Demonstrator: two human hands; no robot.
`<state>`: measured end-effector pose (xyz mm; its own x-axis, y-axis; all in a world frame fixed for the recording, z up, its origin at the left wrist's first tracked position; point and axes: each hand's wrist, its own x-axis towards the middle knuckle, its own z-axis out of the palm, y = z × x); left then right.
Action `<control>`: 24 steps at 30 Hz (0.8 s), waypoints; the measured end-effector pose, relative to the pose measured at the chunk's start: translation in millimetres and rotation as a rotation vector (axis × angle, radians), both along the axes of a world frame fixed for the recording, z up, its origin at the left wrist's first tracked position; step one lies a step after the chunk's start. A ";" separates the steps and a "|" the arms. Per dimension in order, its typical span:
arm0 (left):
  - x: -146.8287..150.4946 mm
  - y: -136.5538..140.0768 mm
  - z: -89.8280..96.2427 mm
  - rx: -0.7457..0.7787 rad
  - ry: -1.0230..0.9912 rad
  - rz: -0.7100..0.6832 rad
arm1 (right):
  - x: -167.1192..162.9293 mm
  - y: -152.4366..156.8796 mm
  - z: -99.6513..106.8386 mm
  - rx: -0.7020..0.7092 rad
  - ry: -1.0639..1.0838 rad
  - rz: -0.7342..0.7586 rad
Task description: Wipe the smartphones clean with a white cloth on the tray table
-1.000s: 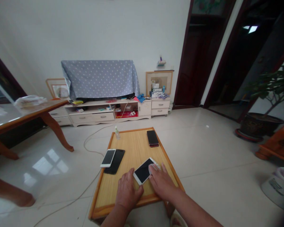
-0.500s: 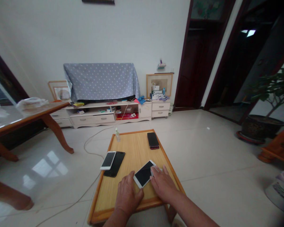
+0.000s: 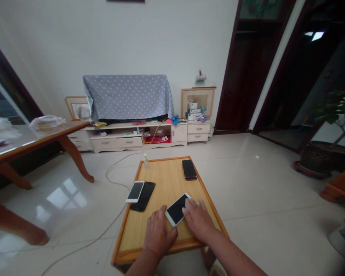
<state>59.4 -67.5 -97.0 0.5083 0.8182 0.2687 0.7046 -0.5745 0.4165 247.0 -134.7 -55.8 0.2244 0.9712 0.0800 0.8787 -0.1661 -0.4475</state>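
A white smartphone [image 3: 176, 210] with a dark screen lies slanted on the small wooden table [image 3: 161, 172]. My left hand [image 3: 158, 232] grips its lower left edge, fingers along one side and thumb at the bottom corner. Over the phone's right part, my right hand [image 3: 198, 220] presses with bent fingers. A small whitish piece, like a cloth [image 3: 187, 203], shows under these fingertips; most of it is hidden. To the left, another white smartphone [image 3: 135, 192] rests partly on a black phone [image 3: 145, 197].
Several things share the table: a small clear spray bottle [image 3: 146, 162] at the far left corner and a stack of dark phones [image 3: 189, 169] at the far right. A cable [image 3: 103, 230] runs over the floor. A larger table [image 3: 71, 128] stands left, a low white cabinet [image 3: 117, 143] behind.
The view has shifted slightly, so everything sits a little further right. My right hand's fingertips have moved slightly on the phone; the left hand keeps its hold.
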 end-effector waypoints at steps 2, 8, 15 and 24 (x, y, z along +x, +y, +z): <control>-0.9 0.3 -0.4 -0.013 0.001 0.002 | -18.1 -5.1 -1.4 0.015 0.026 0.097; -2.1 0.1 0.6 -0.032 0.012 0.006 | -40.9 -9.9 -0.4 0.056 0.088 0.323; 0.6 -2.4 8.0 -0.010 0.015 0.022 | -0.1 15.5 -5.5 0.013 -0.008 -0.005; -1.5 1.6 0.4 -0.043 0.006 0.010 | -34.5 3.8 1.2 0.059 0.078 0.310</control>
